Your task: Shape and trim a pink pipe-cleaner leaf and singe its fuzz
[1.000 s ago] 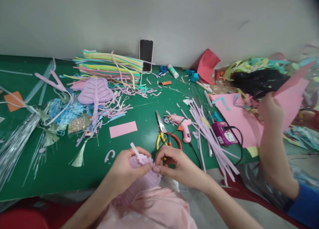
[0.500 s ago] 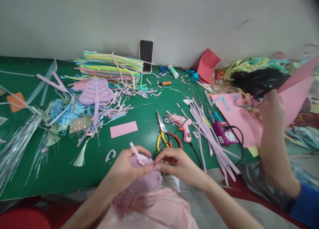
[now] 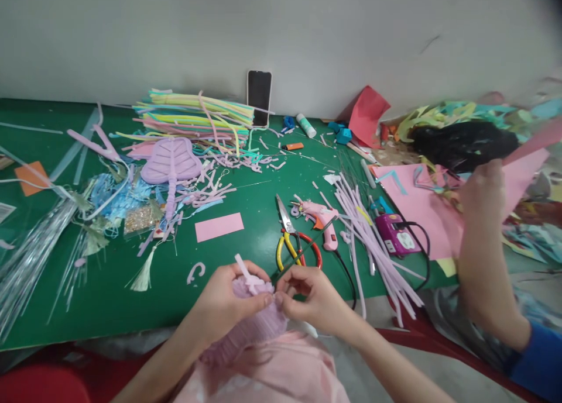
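My left hand [image 3: 232,298] is closed around a lilac craft piece [image 3: 248,327] with a ridged surface like rows of pipe cleaner. A short lilac strip [image 3: 241,265] sticks up from its top, tilted left. At the piece's right edge, my right hand [image 3: 302,295] pinches with thumb and forefinger, the tips almost meeting my left thumb. What lies in that pinch is too small to make out. A thin dark green strip [image 3: 307,248] runs from near my right fingers toward a pink glue gun [image 3: 320,214]. Yellow-and-red-handled scissors [image 3: 287,221] lie just beyond my hands.
A lilac leaf-shaped fan [image 3: 171,160] and bundled coloured pipe cleaners [image 3: 193,116] lie behind. To the right are loose lilac pipe cleaners [image 3: 373,239] and a purple device with a cord [image 3: 397,236]. Another person's hand [image 3: 480,192] holds pink paper [image 3: 524,178].
My hands and the lilac piece have shifted very slightly right and down in view; the grip looks the same. The other person's pink sheet has tilted lower.
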A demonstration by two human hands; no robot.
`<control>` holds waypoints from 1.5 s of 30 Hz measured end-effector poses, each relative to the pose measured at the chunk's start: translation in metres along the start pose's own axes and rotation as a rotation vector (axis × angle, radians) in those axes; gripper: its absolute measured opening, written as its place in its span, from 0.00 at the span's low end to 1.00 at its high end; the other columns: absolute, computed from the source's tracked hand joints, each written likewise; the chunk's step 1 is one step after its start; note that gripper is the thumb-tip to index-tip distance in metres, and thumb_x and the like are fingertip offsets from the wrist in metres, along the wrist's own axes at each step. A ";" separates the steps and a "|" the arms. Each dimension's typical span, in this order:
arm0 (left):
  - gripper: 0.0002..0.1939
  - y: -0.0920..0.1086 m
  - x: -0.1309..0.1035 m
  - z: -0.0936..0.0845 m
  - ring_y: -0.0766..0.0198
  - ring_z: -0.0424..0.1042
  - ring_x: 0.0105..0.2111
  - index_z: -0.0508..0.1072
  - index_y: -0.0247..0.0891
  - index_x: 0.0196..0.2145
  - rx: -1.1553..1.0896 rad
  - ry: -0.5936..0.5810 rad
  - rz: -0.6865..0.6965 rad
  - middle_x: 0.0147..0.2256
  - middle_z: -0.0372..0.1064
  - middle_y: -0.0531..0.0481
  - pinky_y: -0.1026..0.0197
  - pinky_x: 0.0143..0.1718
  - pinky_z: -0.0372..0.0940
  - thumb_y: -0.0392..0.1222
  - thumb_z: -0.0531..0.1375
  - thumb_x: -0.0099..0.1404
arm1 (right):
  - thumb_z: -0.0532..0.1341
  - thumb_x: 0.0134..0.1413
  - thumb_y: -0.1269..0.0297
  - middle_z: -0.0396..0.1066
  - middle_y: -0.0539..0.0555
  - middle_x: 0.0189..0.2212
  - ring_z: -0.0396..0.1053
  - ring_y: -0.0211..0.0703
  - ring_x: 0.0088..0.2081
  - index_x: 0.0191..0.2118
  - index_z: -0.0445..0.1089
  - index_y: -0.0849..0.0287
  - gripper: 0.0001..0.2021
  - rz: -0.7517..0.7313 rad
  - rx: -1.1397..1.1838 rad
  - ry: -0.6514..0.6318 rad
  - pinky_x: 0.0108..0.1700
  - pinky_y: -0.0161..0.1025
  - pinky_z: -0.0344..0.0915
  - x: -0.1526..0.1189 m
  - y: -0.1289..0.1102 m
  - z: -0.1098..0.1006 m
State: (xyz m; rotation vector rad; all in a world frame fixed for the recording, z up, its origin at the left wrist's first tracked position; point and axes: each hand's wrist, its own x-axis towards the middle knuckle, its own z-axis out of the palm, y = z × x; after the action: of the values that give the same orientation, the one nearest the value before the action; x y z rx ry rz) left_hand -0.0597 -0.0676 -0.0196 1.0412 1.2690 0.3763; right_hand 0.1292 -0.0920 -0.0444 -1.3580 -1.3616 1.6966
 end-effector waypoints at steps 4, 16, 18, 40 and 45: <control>0.12 0.000 -0.002 0.002 0.65 0.65 0.26 0.75 0.37 0.32 0.061 0.039 0.014 0.26 0.70 0.55 0.64 0.29 0.59 0.42 0.66 0.49 | 0.62 0.41 0.73 0.70 0.48 0.22 0.67 0.34 0.24 0.27 0.68 0.60 0.03 0.065 0.008 0.032 0.29 0.32 0.64 0.000 -0.002 0.002; 0.07 -0.004 -0.006 0.006 0.62 0.69 0.31 0.75 0.39 0.34 0.218 0.077 0.128 0.30 0.73 0.52 0.62 0.33 0.61 0.42 0.63 0.56 | 0.65 0.40 0.73 0.71 0.49 0.24 0.67 0.36 0.26 0.24 0.67 0.59 0.05 0.104 -0.073 0.174 0.31 0.34 0.65 0.000 -0.007 0.008; 0.08 -0.003 -0.006 0.004 0.63 0.67 0.29 0.75 0.39 0.33 0.189 0.065 0.113 0.29 0.71 0.53 0.63 0.32 0.60 0.43 0.63 0.55 | 0.69 0.41 0.69 0.71 0.48 0.23 0.67 0.35 0.26 0.24 0.69 0.60 0.07 0.132 0.074 0.122 0.31 0.33 0.65 -0.001 -0.005 0.005; 0.04 -0.004 -0.001 0.005 0.61 0.69 0.32 0.75 0.40 0.30 0.223 0.084 0.217 0.32 0.71 0.52 0.61 0.35 0.61 0.38 0.64 0.53 | 0.62 0.35 0.73 0.66 0.45 0.16 0.61 0.32 0.20 0.24 0.71 0.61 0.03 0.275 0.041 0.097 0.23 0.30 0.56 0.002 -0.007 0.006; 0.04 -0.003 -0.001 0.007 0.61 0.69 0.33 0.75 0.40 0.31 0.248 0.093 0.245 0.32 0.71 0.52 0.61 0.36 0.61 0.37 0.63 0.54 | 0.63 0.37 0.72 0.68 0.47 0.18 0.63 0.33 0.22 0.23 0.71 0.61 0.02 0.253 0.019 0.099 0.25 0.31 0.58 0.001 -0.006 0.002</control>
State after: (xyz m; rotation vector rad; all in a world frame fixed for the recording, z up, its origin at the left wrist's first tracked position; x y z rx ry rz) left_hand -0.0546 -0.0733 -0.0217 1.4114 1.2965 0.4666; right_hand 0.1263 -0.0897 -0.0388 -1.6375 -1.1553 1.7695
